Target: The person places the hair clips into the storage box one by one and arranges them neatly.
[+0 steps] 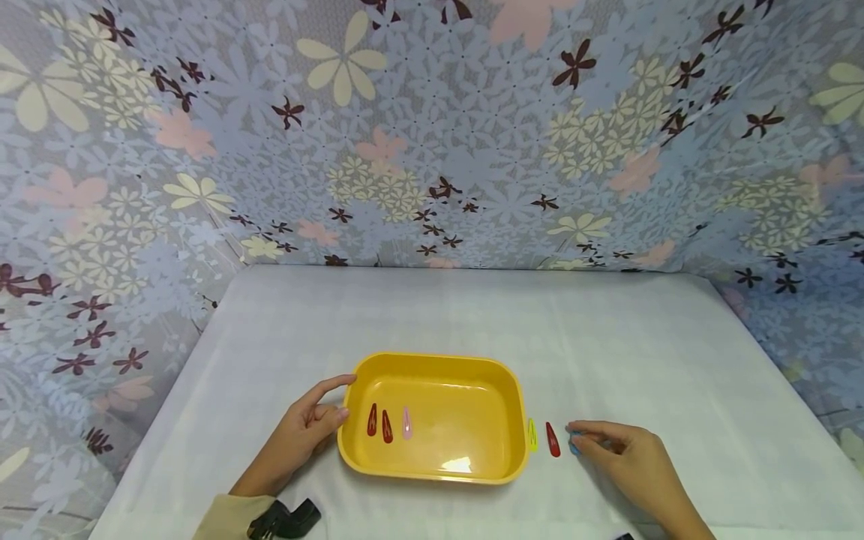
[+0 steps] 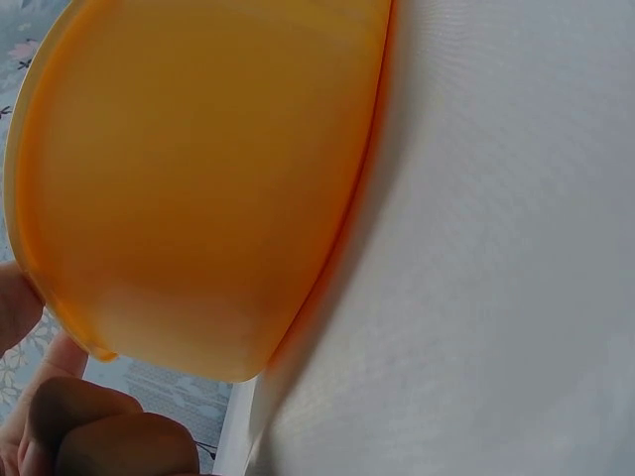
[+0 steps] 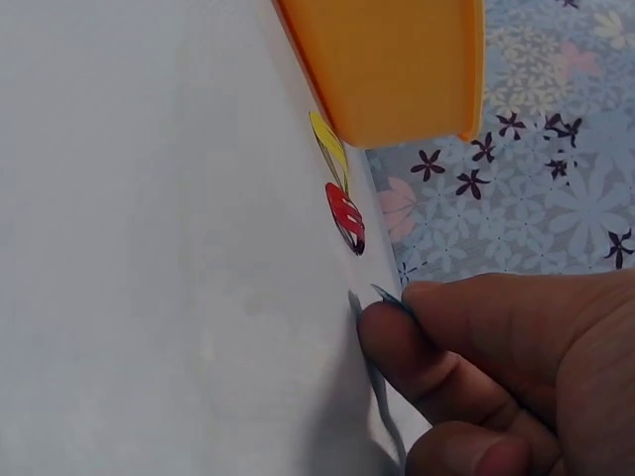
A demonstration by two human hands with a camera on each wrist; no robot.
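Note:
A yellow plastic tray (image 1: 432, 478) stands on the white-covered table. Inside it, toward the left, lie two red snap hair clips (image 1: 387, 427) and a pink one (image 1: 407, 423). At the tray's left end my left hand (image 1: 300, 431) touches the rim with index finger and thumb set apart, its other fingers curled beneath. To the tray's right, my right hand (image 1: 628, 454) pinches a blue hair clip (image 3: 393, 297) between thumb and index finger, mostly covered by the fingertips. Between tray and right hand lie a yellow-green clip (image 1: 532, 435) and a red clip (image 1: 553, 439).
White cloth (image 1: 641, 337) covers the table around the tray. Behind and at both sides rises a flower-patterned fabric (image 1: 432, 135). A black strap (image 1: 286, 519) sits at the left wrist, by a beige sleeve (image 1: 229, 517).

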